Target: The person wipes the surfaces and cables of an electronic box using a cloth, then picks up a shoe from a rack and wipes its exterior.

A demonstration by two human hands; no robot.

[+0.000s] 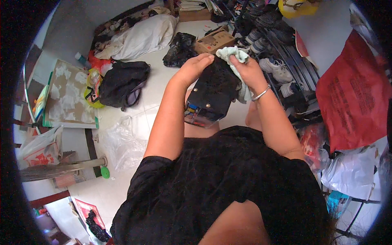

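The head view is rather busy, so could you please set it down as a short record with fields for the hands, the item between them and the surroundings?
Left hand: at the far left of a black box; grip unclear
Right hand: holding a pale cloth by the box's far right
Box details: two metal studs; clear near end
Left side: black bag; crumpled clear plastic
Ahead: cardboard box; black plastic bag
Right side: shoes on a dark rack; large red bag
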